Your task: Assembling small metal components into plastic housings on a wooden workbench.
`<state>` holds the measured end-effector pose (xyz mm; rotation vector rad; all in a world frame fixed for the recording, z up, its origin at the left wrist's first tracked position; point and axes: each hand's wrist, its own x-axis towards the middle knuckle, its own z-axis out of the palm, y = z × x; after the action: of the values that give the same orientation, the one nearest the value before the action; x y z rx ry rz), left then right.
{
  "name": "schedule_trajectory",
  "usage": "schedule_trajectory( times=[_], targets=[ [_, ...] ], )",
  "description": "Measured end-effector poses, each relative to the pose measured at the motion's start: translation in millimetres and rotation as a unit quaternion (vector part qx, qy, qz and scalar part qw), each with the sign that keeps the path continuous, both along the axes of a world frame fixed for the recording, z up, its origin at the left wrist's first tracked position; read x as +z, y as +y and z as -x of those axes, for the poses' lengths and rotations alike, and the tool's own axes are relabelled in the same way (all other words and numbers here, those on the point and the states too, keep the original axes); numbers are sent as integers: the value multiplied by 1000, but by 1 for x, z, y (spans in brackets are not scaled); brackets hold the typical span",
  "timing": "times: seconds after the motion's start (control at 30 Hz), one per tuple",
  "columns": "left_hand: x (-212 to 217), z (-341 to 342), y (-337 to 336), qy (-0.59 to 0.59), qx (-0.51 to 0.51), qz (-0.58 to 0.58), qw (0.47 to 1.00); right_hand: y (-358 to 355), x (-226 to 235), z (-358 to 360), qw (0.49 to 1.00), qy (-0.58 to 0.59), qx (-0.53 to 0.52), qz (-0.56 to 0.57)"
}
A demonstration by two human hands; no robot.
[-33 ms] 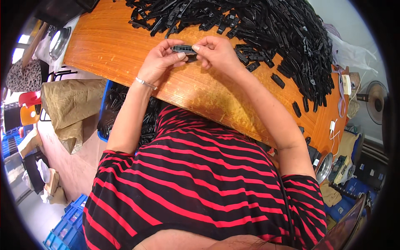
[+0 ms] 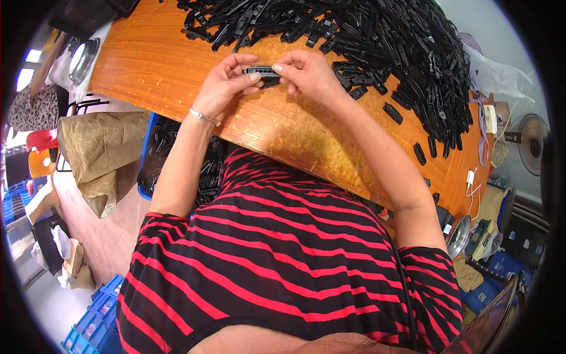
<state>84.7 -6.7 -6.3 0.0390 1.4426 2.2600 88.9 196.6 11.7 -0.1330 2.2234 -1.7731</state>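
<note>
Above the wooden table point(image 2: 159, 71), both hands hold one narrow black plastic piece point(image 2: 263, 71) lengthwise between them. Its upper side shows a row of small slots with a greyish sheen. My left hand point(image 2: 225, 81), with a silver bracelet at the wrist, pinches the left end between thumb and fingers. At the right end, my right hand point(image 2: 311, 75) grips it with thumb and forefinger, the other fingers curled beneath. The fingers partly hide both ends. Just beyond my hands lies a large pile of similar black plastic pieces point(image 2: 389, 41).
Several loose black pieces point(image 2: 393, 114) lie right of my right forearm. A blue crate point(image 2: 147, 156) of black parts stands below the table's near edge, beside brown sheeting point(image 2: 97, 153). At the far right are a clear plastic bag point(image 2: 501, 74) and a fan point(image 2: 530, 144).
The held piece has tipped slightly, so its slotted side shows more. Both hands keep nearly the same place and grip.
</note>
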Motion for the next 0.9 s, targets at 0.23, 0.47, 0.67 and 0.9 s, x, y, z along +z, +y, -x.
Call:
schedule_trajectory(
  times=[0.23,0.47,0.67,0.9],
  targets=[
    [-13,4,10,84,43,244,965,1,-13,12,993,-4,24,-112],
    [-19,2,14,116,78,318,938,-3,-26,17,992,-13,20,-125],
    [-21,1,12,75,61,320,942,-5,-18,21,985,-58,52,-157],
    [-31,7,7,137,47,389,910,-6,-10,27,968,-105,101,-203]
  ],
)
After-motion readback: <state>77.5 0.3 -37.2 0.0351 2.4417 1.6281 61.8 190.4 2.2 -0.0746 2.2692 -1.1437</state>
